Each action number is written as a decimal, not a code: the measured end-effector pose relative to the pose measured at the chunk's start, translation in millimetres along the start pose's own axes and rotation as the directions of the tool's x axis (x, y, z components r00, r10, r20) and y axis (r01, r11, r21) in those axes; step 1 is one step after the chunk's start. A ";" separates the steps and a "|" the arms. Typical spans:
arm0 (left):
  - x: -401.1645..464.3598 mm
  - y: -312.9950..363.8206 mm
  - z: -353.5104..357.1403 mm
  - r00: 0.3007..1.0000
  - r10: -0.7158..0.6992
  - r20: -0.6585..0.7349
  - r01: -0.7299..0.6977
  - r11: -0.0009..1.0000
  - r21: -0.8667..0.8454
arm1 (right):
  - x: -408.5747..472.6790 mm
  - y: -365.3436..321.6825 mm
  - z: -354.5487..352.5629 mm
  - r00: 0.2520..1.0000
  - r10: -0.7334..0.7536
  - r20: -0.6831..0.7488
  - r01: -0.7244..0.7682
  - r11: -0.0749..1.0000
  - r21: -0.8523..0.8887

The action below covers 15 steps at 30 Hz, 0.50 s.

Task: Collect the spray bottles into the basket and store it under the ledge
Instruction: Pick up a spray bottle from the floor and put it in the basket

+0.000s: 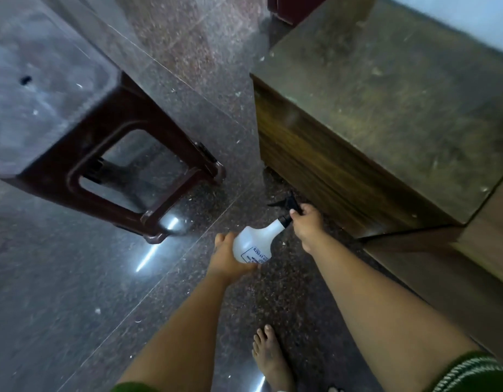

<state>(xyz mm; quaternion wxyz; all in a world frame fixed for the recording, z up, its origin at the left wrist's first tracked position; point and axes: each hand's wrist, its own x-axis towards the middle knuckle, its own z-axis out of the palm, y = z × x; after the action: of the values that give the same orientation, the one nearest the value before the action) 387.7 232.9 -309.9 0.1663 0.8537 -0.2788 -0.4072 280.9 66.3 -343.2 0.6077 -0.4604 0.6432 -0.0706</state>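
One spray bottle [254, 244] hangs tilted above the floor [74, 278], left hand [230, 257] cupping its body, right hand [308, 224] gripping its black trigger head, between a brown stool [108, 154] and a wooden ledge [386, 108].

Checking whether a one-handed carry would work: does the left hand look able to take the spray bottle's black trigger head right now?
Probably not: the right hand already grips the trigger head, while the left hand cradles the spray bottle.
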 end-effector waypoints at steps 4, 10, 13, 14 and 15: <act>-32.7 50.3 -40.1 0.998 0.048 -0.028 -0.048 0.999 0.010 | -33.9 -49.2 -34.7 0.999 -0.030 0.018 0.030 1.000 -0.002; -82.4 131.8 -83.2 0.984 0.176 -0.018 -0.174 0.982 0.076 | -97.9 -113.3 -112.1 0.989 -0.138 -0.049 0.138 0.990 0.011; -109.6 173.9 -92.5 0.968 0.249 -0.012 -0.246 0.963 0.109 | -131.4 -137.6 -157.4 0.982 -0.174 -0.070 0.178 0.983 0.049; -118.2 188.6 -94.3 0.963 0.270 -0.008 -0.268 0.957 0.116 | -143.2 -145.1 -172.8 0.979 -0.188 -0.081 0.193 0.979 0.066; -126.3 203.7 -95.6 0.956 0.294 -0.007 -0.291 0.949 0.124 | -154.7 -151.7 -188.0 0.975 -0.200 -0.095 0.208 0.974 0.089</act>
<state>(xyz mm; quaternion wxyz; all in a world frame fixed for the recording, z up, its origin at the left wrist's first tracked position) 328.9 154.8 -71.1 0.1759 0.8167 -0.4244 -0.3493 173.3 -2.8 -86.4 0.5910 -0.4901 0.6138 -0.1839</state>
